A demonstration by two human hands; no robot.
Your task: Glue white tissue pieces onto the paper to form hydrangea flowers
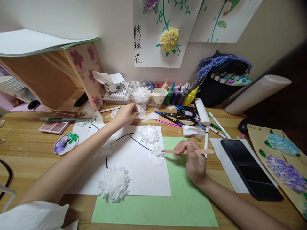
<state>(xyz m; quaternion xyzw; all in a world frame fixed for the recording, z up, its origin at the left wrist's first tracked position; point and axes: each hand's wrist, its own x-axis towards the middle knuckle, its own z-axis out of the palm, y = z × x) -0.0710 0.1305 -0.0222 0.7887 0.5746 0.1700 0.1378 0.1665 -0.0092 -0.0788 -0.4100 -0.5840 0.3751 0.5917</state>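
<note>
My right hand (195, 163) grips a flat wooden craft stick (205, 151), its tip against a small white tissue-paper flower (158, 151) at the right side of a white sheet (141, 172). Black curved lines are drawn on that sheet. Other fluffy white paper flowers sit on it: a large one (114, 183) low on the left, one (149, 134) at the upper right, and one (107, 146) partly behind my left forearm. My left hand (129, 113) reaches among white tissue scraps (141, 110) with fingers pinched together; whatever is between them is hidden.
Under the sheet lies green paper (192, 204). Behind are a paper cup (160, 95), a bowl of scraps (141, 95), paint bottles (176, 95) and black-handled scissors (184, 115). A phone (250, 169) lies right, a paint-smeared palette (66, 143) left. Flower pictures (163, 51) hang on the wall.
</note>
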